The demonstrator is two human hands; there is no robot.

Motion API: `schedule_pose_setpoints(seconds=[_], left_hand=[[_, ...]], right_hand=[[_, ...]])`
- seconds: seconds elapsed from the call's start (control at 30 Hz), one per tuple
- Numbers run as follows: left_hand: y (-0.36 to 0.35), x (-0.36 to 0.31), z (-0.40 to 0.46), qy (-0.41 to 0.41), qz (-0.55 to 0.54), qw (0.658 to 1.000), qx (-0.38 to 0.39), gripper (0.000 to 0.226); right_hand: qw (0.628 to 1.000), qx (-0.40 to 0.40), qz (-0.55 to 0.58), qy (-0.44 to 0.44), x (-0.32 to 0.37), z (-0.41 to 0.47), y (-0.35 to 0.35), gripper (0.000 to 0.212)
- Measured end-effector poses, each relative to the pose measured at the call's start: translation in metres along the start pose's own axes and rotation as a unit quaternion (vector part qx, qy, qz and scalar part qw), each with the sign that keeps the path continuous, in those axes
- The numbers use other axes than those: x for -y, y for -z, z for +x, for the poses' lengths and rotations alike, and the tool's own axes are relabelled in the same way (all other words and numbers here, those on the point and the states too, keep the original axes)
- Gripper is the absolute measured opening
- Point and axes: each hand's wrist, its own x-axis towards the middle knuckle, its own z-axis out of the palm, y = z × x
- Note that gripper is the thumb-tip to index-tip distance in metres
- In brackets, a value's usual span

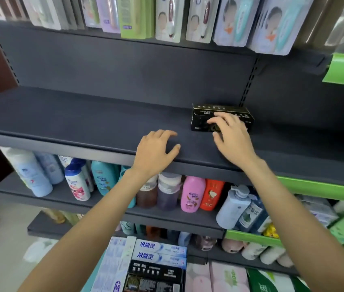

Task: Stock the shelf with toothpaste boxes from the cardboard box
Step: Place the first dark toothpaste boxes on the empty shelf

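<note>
Two black toothpaste boxes (223, 111) lie stacked on the dark grey shelf (82, 121), towards its right end. My right hand (230, 133) rests on their front face with fingers spread and nearly straight. My left hand (156, 150) lies flat on the shelf's front edge, fingers relaxed, holding nothing. Below, at the bottom of the view, several more toothpaste boxes (160, 251), white-and-blue and black, stand packed together; the cardboard box around them is not clearly visible.
Toothbrush packs (167, 20) hang above the shelf. Shampoo and lotion bottles (192, 192) fill the shelf underneath. A green-edged shelf unit (318, 188) adjoins on the right. Pink and green packages (230, 279) lie at bottom right.
</note>
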Motion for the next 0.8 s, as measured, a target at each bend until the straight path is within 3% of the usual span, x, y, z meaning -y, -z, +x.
schedule_pose_setpoints(seconds=[0.13, 0.23, 0.33, 0.43, 0.57, 0.7, 0.8], left_hand=[[0.011, -0.002, -0.048, -0.068, -0.118, 0.982, -0.129, 0.027], [0.006, 0.013, -0.097, -0.096, -0.162, 0.972, -0.140, 0.021], [-0.010, 0.041, -0.151, -0.069, -0.181, 0.980, -0.051, 0.024], [-0.041, 0.078, -0.204, 0.063, -0.156, 0.979, 0.119, 0.030], [-0.085, 0.127, -0.280, 0.228, -0.097, 0.905, 0.345, 0.041], [-0.103, 0.153, -0.330, 0.280, -0.007, 0.868, 0.410, 0.062], [-0.110, 0.165, -0.345, 0.299, 0.003, 0.851, 0.432, 0.076]], right_hand=[[0.994, -0.051, 0.094, 0.037, 0.072, -0.084, -0.001, 0.025], [0.991, -0.022, 0.131, 0.031, 0.108, -0.136, -0.013, 0.022], [0.987, 0.077, 0.141, 0.017, 0.124, -0.178, -0.049, 0.021], [0.963, 0.231, 0.133, -0.045, 0.127, -0.217, -0.100, 0.024], [0.897, 0.420, 0.090, -0.107, 0.132, -0.272, -0.161, 0.035], [0.854, 0.508, 0.025, -0.115, 0.143, -0.311, -0.202, 0.065], [0.842, 0.527, -0.012, -0.116, 0.149, -0.322, -0.216, 0.087]])
